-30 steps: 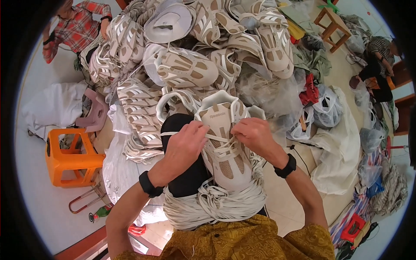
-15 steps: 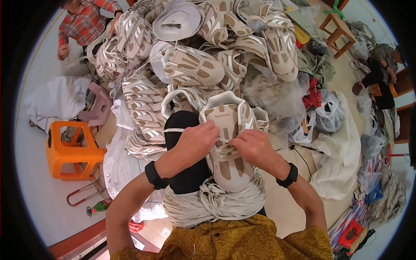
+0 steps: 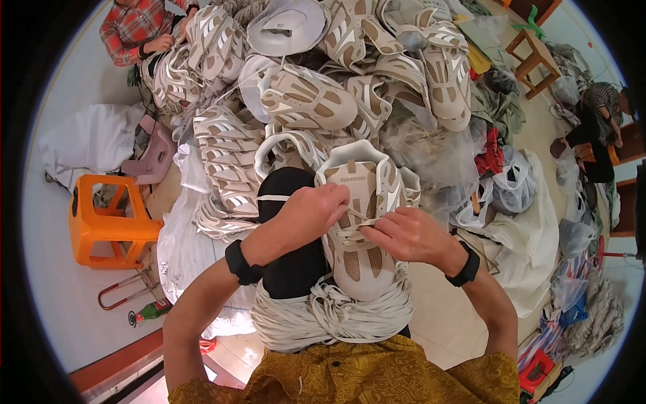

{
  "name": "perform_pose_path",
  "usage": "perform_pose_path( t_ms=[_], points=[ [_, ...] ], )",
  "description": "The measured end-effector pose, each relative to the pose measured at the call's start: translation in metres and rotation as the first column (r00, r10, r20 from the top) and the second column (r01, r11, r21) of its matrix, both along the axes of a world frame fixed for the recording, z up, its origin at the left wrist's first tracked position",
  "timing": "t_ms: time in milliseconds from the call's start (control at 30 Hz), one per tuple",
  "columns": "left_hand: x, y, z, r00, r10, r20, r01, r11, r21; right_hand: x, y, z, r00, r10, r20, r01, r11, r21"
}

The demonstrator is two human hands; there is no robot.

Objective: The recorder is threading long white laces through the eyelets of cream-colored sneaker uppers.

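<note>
Both left hand (image 3: 311, 212) and right hand (image 3: 412, 236) pinch pale lace (image 3: 355, 213) in closed fingers (image 3: 334, 196) over the beige shoe upper (image 3: 364, 266); a lace bundle (image 3: 333, 316) lies against its near end.

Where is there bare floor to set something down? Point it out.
Bare tile lies between the lace bundle and right forearm; another strip between the wooden stool and green cloth. Ahead is crowded with heaped shoes.
</note>
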State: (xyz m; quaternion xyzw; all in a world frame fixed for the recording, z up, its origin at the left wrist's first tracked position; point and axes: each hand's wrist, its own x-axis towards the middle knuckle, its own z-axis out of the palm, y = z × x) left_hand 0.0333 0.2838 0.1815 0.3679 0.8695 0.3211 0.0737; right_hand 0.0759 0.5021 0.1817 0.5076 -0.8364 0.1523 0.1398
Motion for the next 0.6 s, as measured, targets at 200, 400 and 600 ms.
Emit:
perform_pose_path(
  t_ms=[200,400,600],
  points=[
    [0.001,-0.002,0.009,1.000,-0.018,-0.008,0.018,0.996,-0.088,0.011,0.000,-0.014,0.988,-0.129,-0.087,0.109,0.973,-0.202],
    [-0.022,-0.037,0.015,1.000,0.012,-0.001,-0.012,0.998,-0.061,0.020,-0.006,-0.044,0.963,-0.269,0.010,0.245,0.858,-0.451],
    [-0.003,-0.052,0.006,0.999,0.049,-0.002,-0.049,0.999,0.003,0.037,0.004,-0.066,0.648,-0.387,0.656,0.749,0.476,-0.460]
  ],
)
